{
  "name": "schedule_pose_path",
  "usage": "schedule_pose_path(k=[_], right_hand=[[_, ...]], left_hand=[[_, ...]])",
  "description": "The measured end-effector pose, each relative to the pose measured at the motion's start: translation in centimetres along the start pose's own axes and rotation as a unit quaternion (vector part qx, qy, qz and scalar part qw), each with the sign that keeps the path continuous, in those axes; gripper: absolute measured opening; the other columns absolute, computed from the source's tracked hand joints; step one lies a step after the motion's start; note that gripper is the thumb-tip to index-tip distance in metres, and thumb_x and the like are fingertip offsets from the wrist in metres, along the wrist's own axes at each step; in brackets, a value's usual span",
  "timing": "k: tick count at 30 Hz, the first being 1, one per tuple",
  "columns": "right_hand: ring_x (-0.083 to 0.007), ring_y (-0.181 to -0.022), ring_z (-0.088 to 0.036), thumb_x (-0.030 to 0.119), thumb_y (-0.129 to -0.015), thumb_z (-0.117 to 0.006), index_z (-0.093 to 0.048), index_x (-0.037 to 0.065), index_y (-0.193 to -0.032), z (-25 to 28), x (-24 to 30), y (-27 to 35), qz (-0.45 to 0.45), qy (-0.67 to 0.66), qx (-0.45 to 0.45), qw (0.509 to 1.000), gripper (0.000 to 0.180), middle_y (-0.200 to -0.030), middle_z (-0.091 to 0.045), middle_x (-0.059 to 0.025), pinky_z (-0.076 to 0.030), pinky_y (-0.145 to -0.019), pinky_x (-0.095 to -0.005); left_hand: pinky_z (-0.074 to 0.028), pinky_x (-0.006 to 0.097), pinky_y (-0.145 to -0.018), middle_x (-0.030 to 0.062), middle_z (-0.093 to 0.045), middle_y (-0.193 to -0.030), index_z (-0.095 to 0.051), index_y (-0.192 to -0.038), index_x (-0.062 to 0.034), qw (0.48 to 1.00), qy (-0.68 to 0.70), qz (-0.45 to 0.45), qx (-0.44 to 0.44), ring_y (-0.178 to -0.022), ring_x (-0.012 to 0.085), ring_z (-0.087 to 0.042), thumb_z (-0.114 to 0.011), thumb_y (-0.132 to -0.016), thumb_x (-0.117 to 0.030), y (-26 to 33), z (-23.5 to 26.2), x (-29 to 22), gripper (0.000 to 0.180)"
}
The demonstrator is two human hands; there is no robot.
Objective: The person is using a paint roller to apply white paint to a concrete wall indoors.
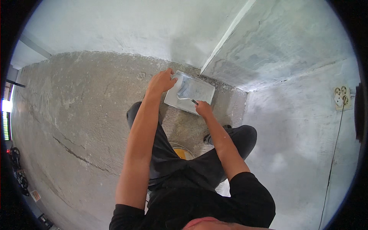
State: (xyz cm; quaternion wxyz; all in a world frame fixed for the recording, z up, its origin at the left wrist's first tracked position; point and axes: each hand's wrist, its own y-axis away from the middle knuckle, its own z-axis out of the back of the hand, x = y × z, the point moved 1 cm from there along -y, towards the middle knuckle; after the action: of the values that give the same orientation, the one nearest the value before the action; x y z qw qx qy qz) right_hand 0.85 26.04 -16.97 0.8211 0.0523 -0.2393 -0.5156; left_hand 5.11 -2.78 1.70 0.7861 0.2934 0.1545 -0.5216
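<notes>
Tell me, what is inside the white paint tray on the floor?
Inside the paint tray lies a paint roller, whose handle the right hand holds. The left hand grips the tray's edge. The roller covers the tray bottom beneath it.

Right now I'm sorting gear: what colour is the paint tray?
White, paint-smeared; the paint tray shows best in the head view.

soft, even daylight fills the room, and the pale walls [126, 27] look a little washed out. the strongest glare is a bright window strip [6, 106] at the far left rim, well left of the left grip [161, 81]. shadows are faint: a dim patch lies on the floor [69, 115] below the grips, under the legs. straight wall edges bend toward the black fisheye rim. the tray [201, 92] between the grips is slightly soft.
</notes>
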Motion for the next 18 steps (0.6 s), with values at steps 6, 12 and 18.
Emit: schedule_pose_path(k=[6,12,18], right_hand=[[-0.0409,-0.093,-0.069,0.032,-0.095,-0.064,-0.07,0.015,-0.118,-0.8,-0.5,0.4,0.021,-0.031,-0.057,0.998,0.029,-0.096,-0.073,-0.0189,-0.054,-0.078,-0.0515],[-0.0413,-0.09,-0.069,0.034,-0.096,-0.062,-0.069,0.014,-0.12,0.2,-5.5,2.9,0.004,-0.054,-0.035,0.998,0.032,-0.096,-0.072,-0.0194,-0.052,-0.077,-0.052],[-0.0407,-0.102,-0.068,0.035,-0.096,-0.061,-0.07,0.014,-0.125,-2.2,-7.1,3.7,0.012,-0.061,-0.025,0.998,0.037,-0.108,-0.072,-0.0196,-0.053,-0.089,-0.0514]], left_hand=[[-0.051,0.048,-0.096,0.014,-0.073,-0.117,-0.058,-0.132,-0.0087,1.0,-0.008,0.009,0.003,-0.114,0.0339,-0.067,-0.065,-0.094,-0.038,-0.5,0.6,0.6,0.049],[-0.051,0.048,-0.097,0.014,-0.072,-0.119,-0.058,-0.133,-0.009,1.0,0.003,0.019,0.011,-0.115,0.0339,-0.067,-0.065,-0.095,-0.039,0.1,1.0,1.7,0.049],[-0.05,0.048,-0.098,0.0136,-0.072,-0.121,-0.059,-0.133,-0.0099,1.0,-0.004,0.014,0.017,-0.118,0.0339,-0.065,-0.064,-0.095,-0.04,0.4,1.5,1.8,0.048]])
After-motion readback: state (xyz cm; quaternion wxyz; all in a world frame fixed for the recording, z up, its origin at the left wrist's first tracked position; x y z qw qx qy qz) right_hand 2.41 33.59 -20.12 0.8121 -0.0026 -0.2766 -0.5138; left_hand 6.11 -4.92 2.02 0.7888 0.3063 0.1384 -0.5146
